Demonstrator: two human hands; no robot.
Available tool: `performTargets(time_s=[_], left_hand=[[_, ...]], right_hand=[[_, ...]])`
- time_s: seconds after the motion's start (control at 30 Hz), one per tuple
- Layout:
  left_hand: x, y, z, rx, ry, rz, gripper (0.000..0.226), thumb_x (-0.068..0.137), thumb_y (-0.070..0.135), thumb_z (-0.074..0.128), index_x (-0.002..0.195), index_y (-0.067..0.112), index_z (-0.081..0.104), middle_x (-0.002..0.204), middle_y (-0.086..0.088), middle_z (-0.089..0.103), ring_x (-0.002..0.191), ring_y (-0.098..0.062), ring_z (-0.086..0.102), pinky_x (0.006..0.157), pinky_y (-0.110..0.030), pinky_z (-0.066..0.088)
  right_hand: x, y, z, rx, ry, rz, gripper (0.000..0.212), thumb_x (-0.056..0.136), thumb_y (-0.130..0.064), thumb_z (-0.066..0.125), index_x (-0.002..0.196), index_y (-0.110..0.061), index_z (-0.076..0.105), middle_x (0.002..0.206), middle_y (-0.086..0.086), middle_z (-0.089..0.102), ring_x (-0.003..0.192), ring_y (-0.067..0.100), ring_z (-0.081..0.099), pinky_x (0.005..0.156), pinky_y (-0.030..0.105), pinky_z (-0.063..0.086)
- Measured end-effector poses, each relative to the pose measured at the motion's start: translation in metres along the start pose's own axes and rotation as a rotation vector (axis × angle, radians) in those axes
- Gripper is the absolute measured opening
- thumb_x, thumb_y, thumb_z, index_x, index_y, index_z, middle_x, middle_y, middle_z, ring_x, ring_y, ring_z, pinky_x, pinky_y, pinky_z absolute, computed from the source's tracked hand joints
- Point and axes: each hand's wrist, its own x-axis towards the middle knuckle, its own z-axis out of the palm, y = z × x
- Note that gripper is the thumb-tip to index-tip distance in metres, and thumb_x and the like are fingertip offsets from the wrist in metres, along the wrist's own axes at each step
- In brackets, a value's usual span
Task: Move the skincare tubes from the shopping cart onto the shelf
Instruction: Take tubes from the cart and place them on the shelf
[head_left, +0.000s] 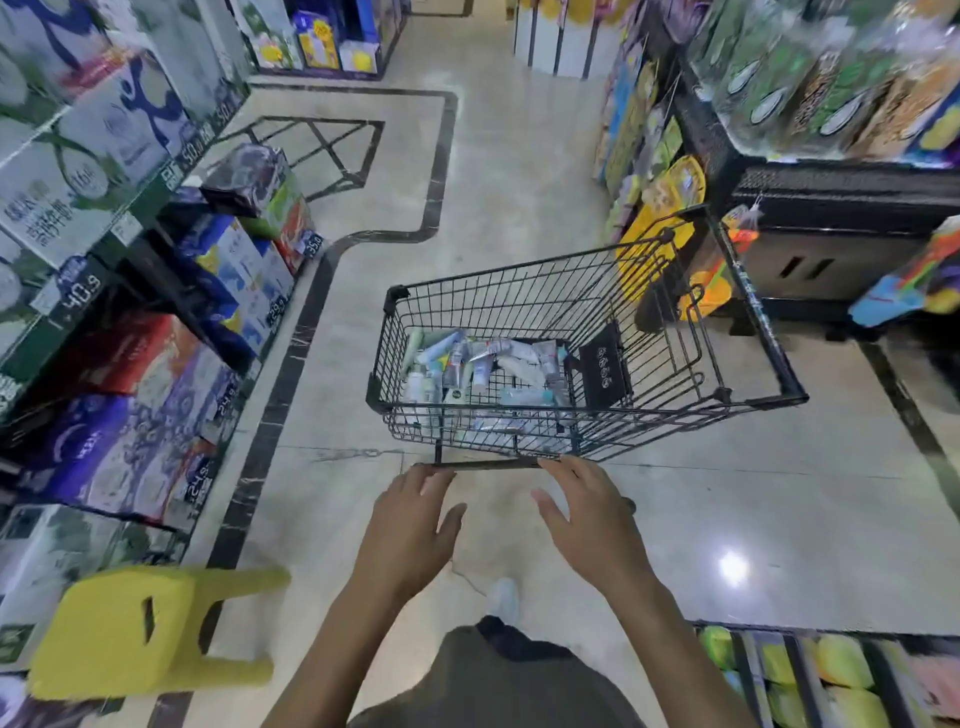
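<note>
A black wire shopping cart (675, 395) stands in the aisle just ahead of me. Several skincare tubes (483, 364), mostly white, pale blue and silver, lie in a loose heap on its floor at the left end. The fingers of my left hand (410, 525) lie over the cart handle (493, 464) at its left end. My right hand (592, 519) rests on the same bar at its right end. Both thumbs stick out below the bar. No tube is in either hand.
Shelves of boxed goods with price tags (156, 322) line the left side. A yellow plastic stool (140, 629) stands at the lower left. Dark shelving with snack bags (831, 104) and hanging toys (670, 208) fills the right. Tiled floor (493, 182) runs ahead.
</note>
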Motion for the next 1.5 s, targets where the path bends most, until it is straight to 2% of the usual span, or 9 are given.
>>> performTargets(time_s=[0.17, 0.4, 0.5, 0.63, 0.87, 1.07, 1.23, 1.4, 1.5], left_hand=[[0.101, -0.003, -0.015, 0.000, -0.014, -0.026, 0.045, 0.100, 0.039, 0.050, 0.138, 0.017, 0.056, 0.133, -0.008, 0.058, 0.121, -0.031, 0.055, 0.096, -0.044, 0.050], [0.198, -0.022, 0.000, -0.100, -0.135, -0.114, 0.050, 0.094, 0.044, 0.043, 0.135, 0.019, 0.056, 0.122, -0.007, 0.060, 0.112, -0.029, 0.055, 0.090, -0.044, 0.052], [0.235, -0.043, 0.016, -0.130, -0.188, -0.160, 0.047, 0.095, 0.040, 0.049, 0.134, 0.015, 0.057, 0.121, -0.010, 0.060, 0.112, -0.032, 0.057, 0.092, -0.045, 0.051], [0.288, -0.071, 0.033, -0.158, -0.244, -0.218, 0.043, 0.099, 0.028, 0.054, 0.139, 0.012, 0.055, 0.127, -0.013, 0.060, 0.117, -0.032, 0.055, 0.096, -0.041, 0.047], [0.389, -0.139, 0.096, -0.168, -0.363, -0.392, 0.046, 0.098, 0.025, 0.055, 0.139, 0.003, 0.052, 0.129, -0.022, 0.056, 0.120, -0.041, 0.052, 0.100, -0.048, 0.045], [0.448, -0.191, 0.182, -0.218, -0.462, -0.676, 0.049, 0.094, 0.023, 0.062, 0.135, 0.002, 0.046, 0.126, -0.024, 0.054, 0.113, -0.043, 0.058, 0.093, -0.052, 0.052], [0.460, -0.225, 0.257, -0.271, -0.423, -0.857, 0.061, 0.086, 0.025, 0.070, 0.137, 0.007, 0.040, 0.122, -0.018, 0.058, 0.108, -0.039, 0.063, 0.089, -0.052, 0.057], [0.463, -0.230, 0.293, -0.207, -0.359, -0.918, 0.080, 0.085, 0.028, 0.079, 0.144, 0.011, 0.027, 0.133, -0.018, 0.045, 0.113, -0.040, 0.058, 0.092, -0.054, 0.055], [0.464, -0.232, 0.310, -0.142, -0.315, -0.938, 0.075, 0.084, 0.023, 0.079, 0.139, 0.014, 0.028, 0.132, -0.017, 0.042, 0.115, -0.042, 0.055, 0.090, -0.053, 0.053]], right_hand=[[0.066, 0.019, 0.001, 0.056, -0.064, 0.010, 0.046, 0.105, -0.046, 0.048, 0.148, -0.031, 0.052, 0.152, -0.006, 0.049, 0.143, 0.015, 0.040, 0.114, 0.037, 0.041], [0.158, 0.032, 0.006, 0.055, -0.148, 0.049, 0.043, 0.105, -0.039, 0.053, 0.146, -0.026, 0.055, 0.149, -0.005, 0.051, 0.141, 0.016, 0.042, 0.113, 0.032, 0.037], [0.216, 0.028, 0.015, 0.028, -0.211, 0.061, 0.044, 0.105, -0.037, 0.054, 0.147, -0.025, 0.054, 0.151, 0.000, 0.050, 0.144, 0.021, 0.040, 0.116, 0.036, 0.034], [0.299, 0.023, 0.038, 0.042, -0.267, 0.082, 0.043, 0.103, -0.034, 0.056, 0.144, -0.020, 0.056, 0.145, 0.005, 0.055, 0.136, 0.028, 0.048, 0.114, 0.045, 0.040], [0.418, 0.044, 0.113, -0.010, -0.510, 0.154, 0.051, 0.102, -0.031, 0.058, 0.151, -0.019, 0.047, 0.150, 0.011, 0.052, 0.138, 0.031, 0.047, 0.109, 0.043, 0.041], [0.457, 0.108, 0.213, -0.082, -0.669, 0.223, 0.046, 0.099, -0.029, 0.060, 0.144, -0.019, 0.053, 0.126, 0.013, 0.062, 0.115, 0.032, 0.060, 0.090, 0.045, 0.054], [0.473, 0.151, 0.290, -0.185, -0.716, 0.127, 0.053, 0.094, -0.021, 0.065, 0.144, -0.014, 0.050, 0.126, 0.018, 0.057, 0.119, 0.038, 0.053, 0.089, 0.044, 0.049], [0.474, 0.174, 0.338, -0.263, -0.721, 0.063, 0.061, 0.086, -0.011, 0.066, 0.144, -0.019, 0.047, 0.123, 0.016, 0.057, 0.111, 0.039, 0.056, 0.084, 0.048, 0.055], [0.474, 0.182, 0.353, -0.341, -0.674, 0.006, 0.067, 0.083, -0.009, 0.072, 0.143, -0.017, 0.045, 0.119, 0.017, 0.060, 0.104, 0.039, 0.059, 0.077, 0.045, 0.055]])
